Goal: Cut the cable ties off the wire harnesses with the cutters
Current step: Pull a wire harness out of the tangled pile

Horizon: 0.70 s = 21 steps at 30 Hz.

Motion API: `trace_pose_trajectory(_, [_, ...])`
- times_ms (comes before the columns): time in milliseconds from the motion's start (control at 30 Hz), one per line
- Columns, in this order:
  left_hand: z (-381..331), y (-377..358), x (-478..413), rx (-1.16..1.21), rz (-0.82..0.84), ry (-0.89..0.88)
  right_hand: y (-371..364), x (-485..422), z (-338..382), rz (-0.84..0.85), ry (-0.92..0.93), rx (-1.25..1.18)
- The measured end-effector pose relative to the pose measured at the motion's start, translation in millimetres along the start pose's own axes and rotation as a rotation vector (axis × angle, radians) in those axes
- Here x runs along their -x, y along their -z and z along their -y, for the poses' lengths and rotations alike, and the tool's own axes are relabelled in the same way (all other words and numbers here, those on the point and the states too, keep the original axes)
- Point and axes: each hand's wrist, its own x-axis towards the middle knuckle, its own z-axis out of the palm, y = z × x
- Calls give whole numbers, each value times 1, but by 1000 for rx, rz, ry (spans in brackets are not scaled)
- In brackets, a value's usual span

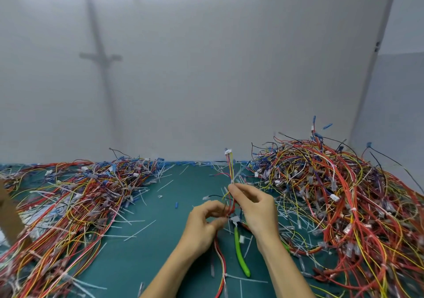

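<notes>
Both hands on one wire harness, cutters down on the mat.
Far left, a tangled wire pile [68,201] on the green mat [142,263], with cut ties [140,230] scattered beside it. My left hand [204,222] has its fingers curled round the lower red wires of the wire harness [231,171], which stands upright mid-frame with a white connector [228,153] on top. The cutters [240,254], green-handled, lie under my hands, in neither grip. My right hand [254,208] pinches the harness higher up between thumb and forefinger. Far right, a taller wire pile [332,194].
</notes>
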Motion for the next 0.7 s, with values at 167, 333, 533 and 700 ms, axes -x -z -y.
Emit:
trace_pose_trajectory(167, [-3, 5, 5, -168, -55, -23, -3, 1, 3, 33, 27, -134])
trace_pose_trajectory(333, [-16, 13, 10, -13, -476, -97, -8, 3, 6, 93, 67, -151])
trace_pose_trajectory(533, [-22, 16, 10, -69, -410, -176, -19, 10, 8, 156, 176, -114])
trace_pose_trajectory(700, [-15, 18, 4, 184, -345, -105, -24, 15, 5, 116, 287, 136])
